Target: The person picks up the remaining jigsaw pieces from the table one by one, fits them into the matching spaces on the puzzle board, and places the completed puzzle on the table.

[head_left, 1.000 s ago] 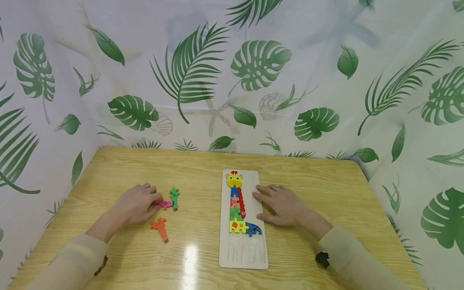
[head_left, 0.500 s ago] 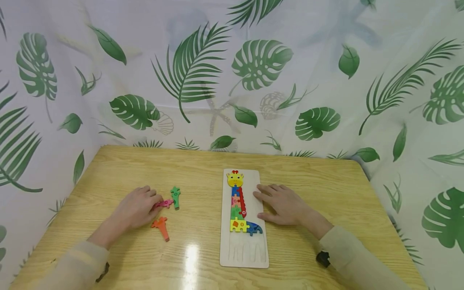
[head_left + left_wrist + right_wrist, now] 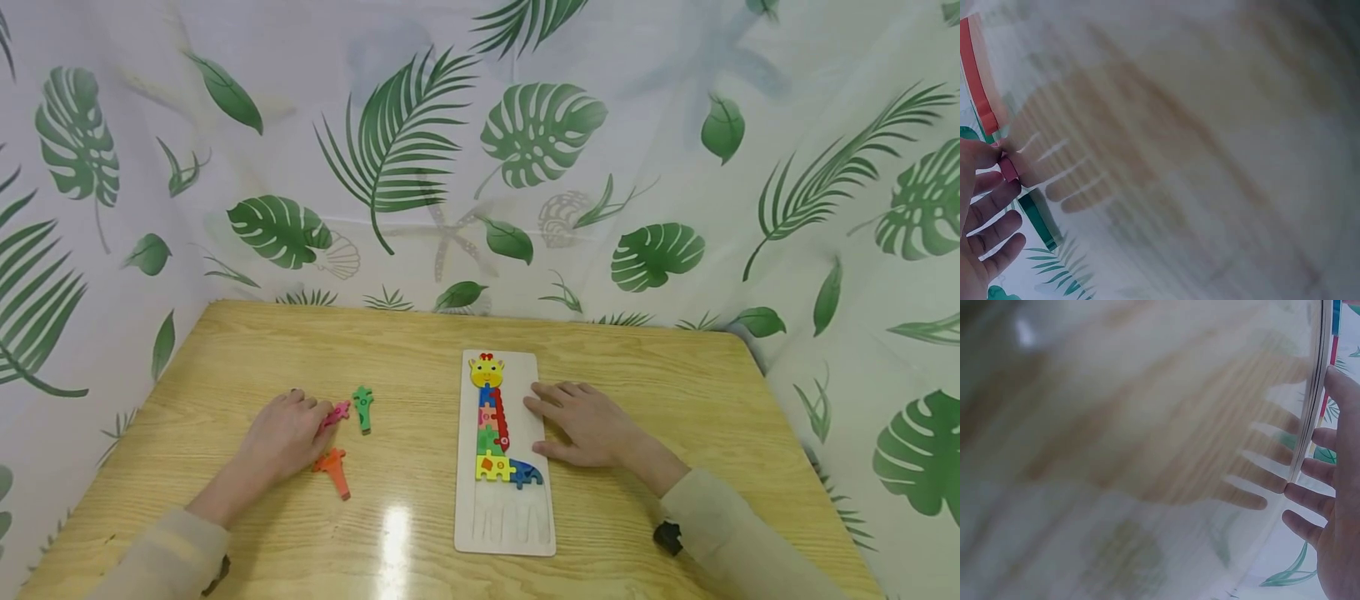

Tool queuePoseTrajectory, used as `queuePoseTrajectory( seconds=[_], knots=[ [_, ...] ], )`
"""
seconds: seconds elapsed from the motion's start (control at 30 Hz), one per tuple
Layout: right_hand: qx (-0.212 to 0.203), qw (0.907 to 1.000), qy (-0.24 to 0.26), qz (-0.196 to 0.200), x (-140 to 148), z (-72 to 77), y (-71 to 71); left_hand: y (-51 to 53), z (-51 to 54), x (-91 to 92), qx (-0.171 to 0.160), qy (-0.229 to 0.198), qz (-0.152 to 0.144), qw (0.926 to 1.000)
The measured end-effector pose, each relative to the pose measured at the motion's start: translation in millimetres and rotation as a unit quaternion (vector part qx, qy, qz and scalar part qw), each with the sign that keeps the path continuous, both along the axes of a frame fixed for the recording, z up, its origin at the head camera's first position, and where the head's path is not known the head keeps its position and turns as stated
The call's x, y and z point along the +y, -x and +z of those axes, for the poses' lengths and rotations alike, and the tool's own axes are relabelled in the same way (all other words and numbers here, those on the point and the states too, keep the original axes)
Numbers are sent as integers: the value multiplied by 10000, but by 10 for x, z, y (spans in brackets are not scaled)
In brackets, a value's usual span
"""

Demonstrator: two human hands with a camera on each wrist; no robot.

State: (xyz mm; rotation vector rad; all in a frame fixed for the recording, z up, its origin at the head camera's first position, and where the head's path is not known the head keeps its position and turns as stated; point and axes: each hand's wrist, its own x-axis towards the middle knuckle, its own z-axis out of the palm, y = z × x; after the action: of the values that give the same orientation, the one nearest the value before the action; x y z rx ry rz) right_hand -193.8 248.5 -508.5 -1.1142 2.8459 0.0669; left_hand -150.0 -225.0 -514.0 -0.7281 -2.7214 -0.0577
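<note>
My left hand (image 3: pixel 283 433) pinches a pink puzzle piece (image 3: pixel 339 412) between thumb and index finger; the left wrist view shows the pink piece (image 3: pixel 1008 169) at the fingertips. A green piece (image 3: pixel 363 409) lies just right of it, and an orange piece (image 3: pixel 335 473) lies nearer the front, beside the hand. With fingers spread, my right hand (image 3: pixel 588 425) rests at the right edge of the wooden giraffe board (image 3: pixel 468 525). The board holds a yellow head (image 3: pixel 487 370), several coloured neck pieces, a yellow body piece (image 3: pixel 493 467) and a blue piece (image 3: pixel 527 473).
The pieces and board lie on a wood-grain table (image 3: pixel 405 350) with a glossy reflection near the front. Behind and beside it hangs a white cloth (image 3: pixel 420 275) printed with green leaves. Dark bands show at both sleeves.
The pink piece has turned and moved slightly left, away from the green piece, with my left hand. My right hand stays at the board's edge.
</note>
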Motion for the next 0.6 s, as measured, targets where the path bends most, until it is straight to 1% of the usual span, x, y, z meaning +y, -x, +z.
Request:
queuePoseTrajectory(
  seconds=[0.07,0.17,0.37,0.5,0.6],
  knots=[
    [19,10000,-20,-2,5,-6,1,-2,6,7,-10,-25,14,10000],
    [45,10000,-25,-10,9,-13,0,2,31,1,-139,6,52,9999],
    [7,10000,63,-20,9,-10,-3,42,91,-54,-484,372,90,9981],
    [28,10000,37,-21,9,-10,-3,75,111,-89,-601,510,12,9969],
    [21,10000,24,-13,7,-11,-3,90,124,-104,-643,535,-131,9964]
  ],
)
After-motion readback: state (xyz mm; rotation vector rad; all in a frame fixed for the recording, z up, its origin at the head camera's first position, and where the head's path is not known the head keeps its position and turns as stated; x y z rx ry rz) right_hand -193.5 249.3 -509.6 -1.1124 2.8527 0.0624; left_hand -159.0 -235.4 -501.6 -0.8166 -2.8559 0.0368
